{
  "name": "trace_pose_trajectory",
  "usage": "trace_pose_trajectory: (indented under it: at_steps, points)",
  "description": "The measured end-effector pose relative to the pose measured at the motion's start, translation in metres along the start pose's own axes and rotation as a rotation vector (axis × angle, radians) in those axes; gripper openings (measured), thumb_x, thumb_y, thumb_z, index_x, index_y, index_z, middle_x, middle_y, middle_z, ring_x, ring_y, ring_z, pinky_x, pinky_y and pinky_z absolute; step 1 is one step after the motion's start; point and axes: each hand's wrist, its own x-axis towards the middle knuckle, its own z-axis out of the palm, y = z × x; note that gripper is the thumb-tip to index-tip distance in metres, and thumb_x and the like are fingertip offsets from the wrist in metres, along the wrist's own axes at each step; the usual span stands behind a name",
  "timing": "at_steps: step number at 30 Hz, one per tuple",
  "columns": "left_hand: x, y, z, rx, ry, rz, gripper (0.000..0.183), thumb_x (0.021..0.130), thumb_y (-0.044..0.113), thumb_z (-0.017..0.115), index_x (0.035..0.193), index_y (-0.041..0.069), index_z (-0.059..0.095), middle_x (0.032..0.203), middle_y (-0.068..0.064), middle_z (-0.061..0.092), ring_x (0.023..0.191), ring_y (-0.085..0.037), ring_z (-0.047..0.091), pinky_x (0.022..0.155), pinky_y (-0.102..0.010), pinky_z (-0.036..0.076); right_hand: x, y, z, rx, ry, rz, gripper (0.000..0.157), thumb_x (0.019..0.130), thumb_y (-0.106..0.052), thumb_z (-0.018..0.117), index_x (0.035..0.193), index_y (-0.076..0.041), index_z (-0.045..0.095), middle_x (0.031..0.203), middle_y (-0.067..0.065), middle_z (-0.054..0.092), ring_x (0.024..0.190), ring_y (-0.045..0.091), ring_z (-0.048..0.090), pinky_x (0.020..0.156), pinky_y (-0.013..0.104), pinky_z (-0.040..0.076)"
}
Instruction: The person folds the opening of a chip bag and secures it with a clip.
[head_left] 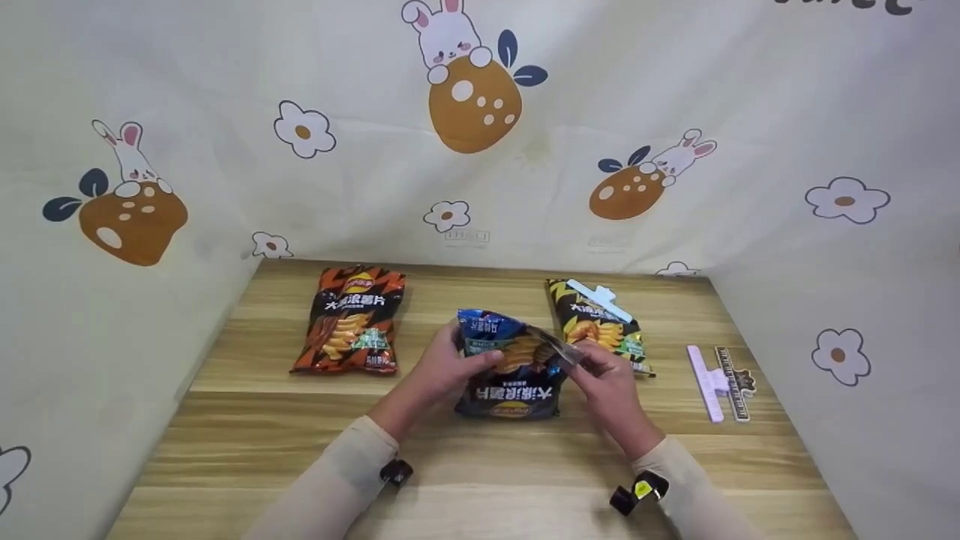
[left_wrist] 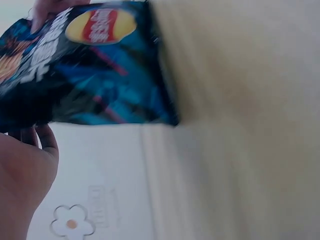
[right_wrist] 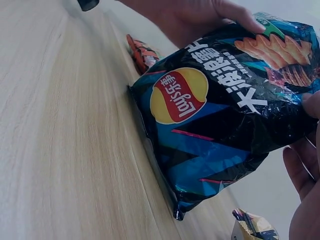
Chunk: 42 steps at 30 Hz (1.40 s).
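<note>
Both hands hold a blue and black Lay's potato chip bag, its logo end down, over the middle of the table. My left hand grips the bag's left side, thumb across the printed front. The fingers of my right hand pinch its upper right edge, where the silvery inside of the film shows along the upper edge. The bag's lower end, with the yellow and red logo, shows in the right wrist view. Part of the left hand's fingers is hidden behind the bag.
A red and black chip bag lies at the back left of the wooden table. Behind my right hand lies a yellow and black chip bag with a light blue clip across its top. A purple clip and a dark patterned clip lie at the right.
</note>
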Motion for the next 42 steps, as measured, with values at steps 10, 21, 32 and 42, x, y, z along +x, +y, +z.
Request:
trace_pose_trajectory:
  at_steps: [10, 21, 32, 42]
  points:
    - [0.008, 0.028, -0.019, 0.09, -0.009, 0.155, 0.049, 0.095, 0.027, 0.089, 0.132, 0.008, 0.062, 0.133, -0.016, 0.066, 0.128, -0.037, 0.065, 0.096, -0.048, 0.065, 0.002, 0.0, 0.001, 0.039, -0.006, -0.016, 0.014, 0.097, 0.015, 0.073, 0.099, 0.004, 0.081, 0.1, 0.013, 0.078, 0.093, 0.012, 0.073, 0.086, 0.025, 0.062]
    - [0.016, 0.073, -0.03, 0.474, -0.14, 0.357, 0.037, 0.102, 0.028, 0.083, 0.133, 0.014, 0.069, 0.132, -0.002, 0.071, 0.123, -0.022, 0.066, 0.111, -0.05, 0.052, 0.002, 0.002, 0.001, 0.06, 0.008, -0.024, 0.012, 0.095, 0.017, 0.073, 0.102, 0.01, 0.08, 0.102, 0.008, 0.078, 0.096, 0.009, 0.073, 0.087, 0.025, 0.063]
    - [0.024, 0.113, -0.001, 1.185, -0.236, 0.5, 0.042, 0.106, 0.044, 0.076, 0.138, 0.016, 0.073, 0.134, -0.001, 0.074, 0.127, -0.023, 0.069, 0.111, -0.046, 0.055, 0.003, 0.001, 0.0, 0.064, 0.015, 0.034, 0.016, 0.096, 0.012, 0.076, 0.103, 0.0, 0.084, 0.109, 0.018, 0.079, 0.1, 0.017, 0.075, 0.091, 0.028, 0.064]
    - [0.033, 0.112, 0.014, 1.319, -0.279, 0.503, 0.04, 0.108, 0.042, 0.072, 0.138, 0.017, 0.075, 0.135, -0.001, 0.076, 0.124, -0.025, 0.072, 0.11, -0.047, 0.056, 0.004, 0.0, 0.0, 0.057, 0.013, 0.047, 0.012, 0.096, 0.009, 0.078, 0.106, 0.003, 0.082, 0.113, 0.016, 0.08, 0.102, 0.017, 0.076, 0.092, 0.03, 0.064]
